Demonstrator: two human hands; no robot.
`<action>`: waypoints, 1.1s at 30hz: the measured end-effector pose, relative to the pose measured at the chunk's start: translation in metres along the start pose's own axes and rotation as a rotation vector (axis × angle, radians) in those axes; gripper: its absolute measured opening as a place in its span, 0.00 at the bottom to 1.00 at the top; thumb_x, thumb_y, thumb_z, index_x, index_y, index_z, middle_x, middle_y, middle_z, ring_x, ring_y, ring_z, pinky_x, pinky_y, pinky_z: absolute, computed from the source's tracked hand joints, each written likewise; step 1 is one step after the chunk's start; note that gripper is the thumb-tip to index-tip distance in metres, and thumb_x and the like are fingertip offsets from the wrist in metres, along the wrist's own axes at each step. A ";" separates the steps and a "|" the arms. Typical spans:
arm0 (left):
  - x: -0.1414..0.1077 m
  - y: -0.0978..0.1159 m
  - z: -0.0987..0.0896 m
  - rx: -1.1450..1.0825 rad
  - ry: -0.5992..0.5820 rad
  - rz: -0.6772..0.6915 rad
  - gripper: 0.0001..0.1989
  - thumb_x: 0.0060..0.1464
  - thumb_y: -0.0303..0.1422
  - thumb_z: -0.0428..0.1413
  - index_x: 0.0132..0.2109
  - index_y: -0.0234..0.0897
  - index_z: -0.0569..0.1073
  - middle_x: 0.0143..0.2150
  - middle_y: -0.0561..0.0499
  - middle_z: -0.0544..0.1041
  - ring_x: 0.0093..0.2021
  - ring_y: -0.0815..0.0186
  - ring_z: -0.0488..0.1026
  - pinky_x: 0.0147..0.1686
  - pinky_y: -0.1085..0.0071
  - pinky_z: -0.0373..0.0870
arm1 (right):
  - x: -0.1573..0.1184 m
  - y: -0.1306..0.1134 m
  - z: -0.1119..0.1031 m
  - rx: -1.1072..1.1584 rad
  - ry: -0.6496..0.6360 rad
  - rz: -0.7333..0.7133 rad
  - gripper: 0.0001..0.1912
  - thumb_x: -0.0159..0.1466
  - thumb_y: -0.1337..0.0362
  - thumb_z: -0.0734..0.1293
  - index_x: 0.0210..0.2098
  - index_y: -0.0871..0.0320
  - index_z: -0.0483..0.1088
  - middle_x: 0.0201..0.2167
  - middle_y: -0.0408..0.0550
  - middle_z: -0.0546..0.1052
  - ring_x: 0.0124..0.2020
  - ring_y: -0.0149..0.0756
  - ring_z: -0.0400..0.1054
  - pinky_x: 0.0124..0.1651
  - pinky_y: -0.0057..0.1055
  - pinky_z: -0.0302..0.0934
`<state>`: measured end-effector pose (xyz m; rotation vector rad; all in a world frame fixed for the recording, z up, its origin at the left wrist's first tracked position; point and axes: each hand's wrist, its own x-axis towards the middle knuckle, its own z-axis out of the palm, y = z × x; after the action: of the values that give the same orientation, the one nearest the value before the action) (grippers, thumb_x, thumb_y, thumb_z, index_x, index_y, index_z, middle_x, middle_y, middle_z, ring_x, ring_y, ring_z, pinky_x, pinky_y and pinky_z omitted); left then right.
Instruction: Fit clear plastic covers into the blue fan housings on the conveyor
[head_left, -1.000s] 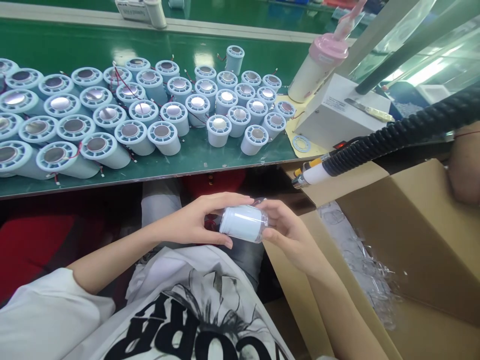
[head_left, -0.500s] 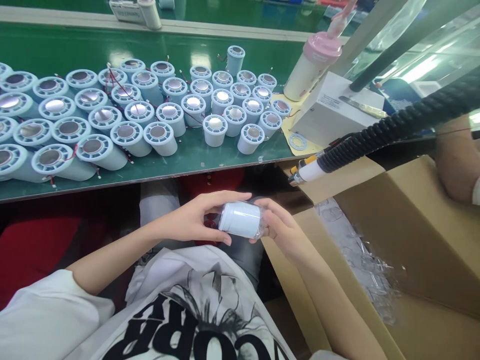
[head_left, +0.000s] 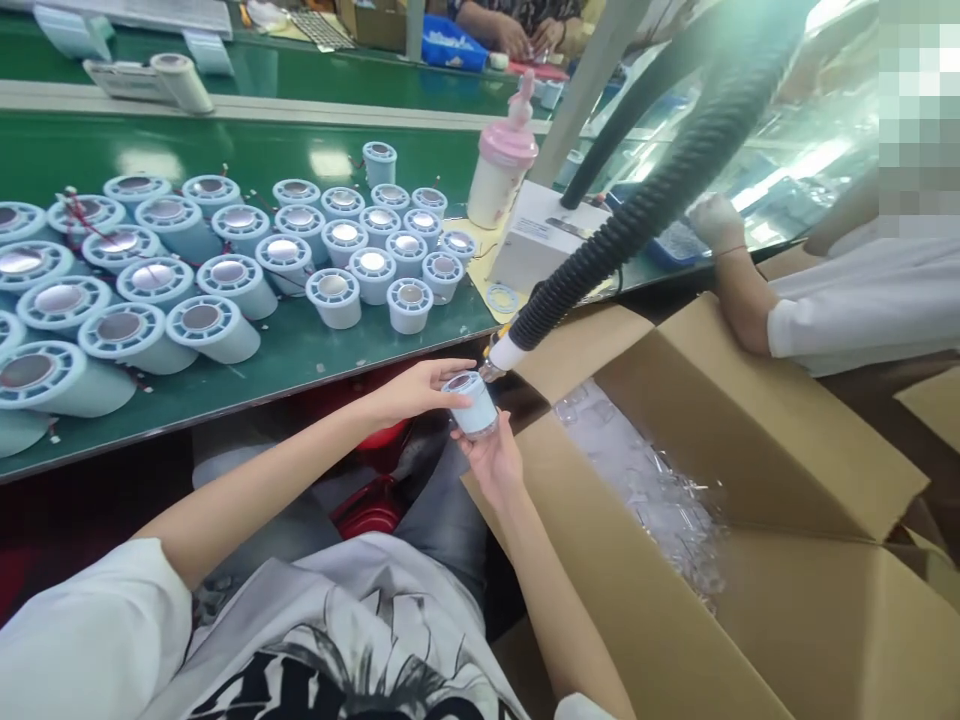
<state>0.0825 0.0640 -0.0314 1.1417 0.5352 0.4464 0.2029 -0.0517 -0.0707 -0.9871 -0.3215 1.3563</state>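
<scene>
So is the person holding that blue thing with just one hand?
No, the left hand and the right hand are both on the light-blue cylinder.

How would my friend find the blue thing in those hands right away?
Start at the big box at lower right, then go up and left to the tip of the black hose. Near it, the left hand and right hand hold a pale blue cylinder. Lots like it sit on the green table, but this is the only one being held.
</scene>
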 end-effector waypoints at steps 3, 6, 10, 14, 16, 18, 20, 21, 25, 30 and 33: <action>0.003 0.007 0.000 0.034 -0.019 -0.006 0.32 0.41 0.31 0.68 0.55 0.31 0.71 0.55 0.39 0.73 0.56 0.52 0.69 0.58 0.53 0.60 | 0.006 -0.004 0.001 0.006 -0.002 -0.008 0.20 0.60 0.45 0.64 0.40 0.55 0.65 0.31 0.43 0.77 0.25 0.33 0.72 0.26 0.28 0.64; -0.004 0.010 -0.006 0.058 -0.021 -0.009 0.33 0.41 0.31 0.68 0.56 0.31 0.70 0.55 0.39 0.73 0.56 0.53 0.69 0.59 0.54 0.60 | 0.007 -0.008 0.005 -0.015 -0.029 0.003 0.22 0.58 0.45 0.65 0.41 0.55 0.64 0.30 0.43 0.77 0.25 0.32 0.72 0.25 0.27 0.64; -0.030 0.011 -0.014 0.089 -0.051 0.032 0.33 0.38 0.26 0.69 0.53 0.36 0.69 0.60 0.39 0.68 0.57 0.55 0.68 0.55 0.57 0.65 | -0.002 -0.020 0.013 -0.091 -0.097 0.073 0.23 0.56 0.46 0.69 0.39 0.56 0.63 0.29 0.44 0.78 0.23 0.34 0.73 0.22 0.26 0.64; -0.064 0.013 -0.011 0.134 -0.079 0.108 0.32 0.40 0.22 0.67 0.52 0.40 0.66 0.62 0.39 0.66 0.61 0.55 0.65 0.56 0.59 0.66 | -0.021 -0.037 0.023 -0.194 -0.172 0.179 0.24 0.53 0.47 0.72 0.37 0.57 0.63 0.24 0.43 0.77 0.22 0.35 0.73 0.21 0.25 0.65; -0.079 0.015 -0.007 0.161 -0.081 0.151 0.34 0.40 0.21 0.67 0.53 0.42 0.65 0.63 0.41 0.66 0.62 0.56 0.64 0.58 0.59 0.65 | -0.030 -0.046 0.029 -0.281 -0.211 0.226 0.25 0.53 0.45 0.71 0.36 0.57 0.62 0.21 0.41 0.76 0.20 0.33 0.73 0.21 0.24 0.65; -0.091 0.017 -0.003 0.199 -0.088 0.198 0.35 0.40 0.20 0.67 0.54 0.44 0.65 0.62 0.43 0.66 0.62 0.57 0.64 0.59 0.60 0.64 | -0.038 -0.052 0.035 -0.359 -0.240 0.272 0.26 0.53 0.43 0.69 0.35 0.57 0.61 0.20 0.40 0.75 0.20 0.32 0.72 0.20 0.24 0.65; -0.100 0.020 0.000 0.254 -0.102 0.239 0.37 0.40 0.21 0.67 0.57 0.45 0.64 0.62 0.44 0.67 0.62 0.58 0.64 0.60 0.60 0.64 | -0.044 -0.057 0.040 -0.400 -0.258 0.319 0.27 0.53 0.41 0.69 0.34 0.57 0.60 0.19 0.40 0.74 0.19 0.32 0.71 0.19 0.24 0.65; -0.103 0.021 0.001 0.286 -0.110 0.254 0.38 0.40 0.21 0.67 0.58 0.46 0.64 0.61 0.44 0.67 0.62 0.57 0.64 0.60 0.60 0.64 | -0.046 -0.058 0.042 -0.414 -0.265 0.345 0.27 0.53 0.40 0.69 0.33 0.56 0.60 0.19 0.40 0.74 0.18 0.32 0.71 0.19 0.24 0.65; -0.111 0.024 0.002 0.429 -0.142 0.322 0.38 0.41 0.24 0.67 0.60 0.47 0.65 0.63 0.43 0.65 0.62 0.55 0.63 0.59 0.60 0.65 | -0.053 -0.062 0.049 -0.413 -0.264 0.451 0.27 0.53 0.39 0.67 0.32 0.57 0.59 0.17 0.40 0.73 0.17 0.31 0.70 0.17 0.22 0.64; -0.118 0.028 0.004 0.610 -0.117 0.392 0.33 0.44 0.27 0.66 0.58 0.46 0.68 0.62 0.42 0.65 0.61 0.53 0.63 0.57 0.58 0.65 | -0.055 -0.063 0.054 -0.367 -0.289 0.632 0.25 0.66 0.44 0.55 0.30 0.60 0.64 0.15 0.44 0.72 0.13 0.28 0.67 0.14 0.18 0.60; -0.123 0.032 0.009 0.555 -0.077 0.307 0.30 0.46 0.28 0.65 0.57 0.45 0.68 0.60 0.43 0.66 0.60 0.54 0.65 0.54 0.62 0.68 | -0.056 -0.061 0.054 -0.411 -0.344 0.697 0.33 0.66 0.40 0.48 0.28 0.61 0.67 0.16 0.48 0.72 0.13 0.29 0.66 0.12 0.20 0.57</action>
<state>-0.0111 -0.0032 0.0217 1.7818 0.4269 0.5316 0.1915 -0.0757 0.0243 -1.2671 -0.5624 2.1638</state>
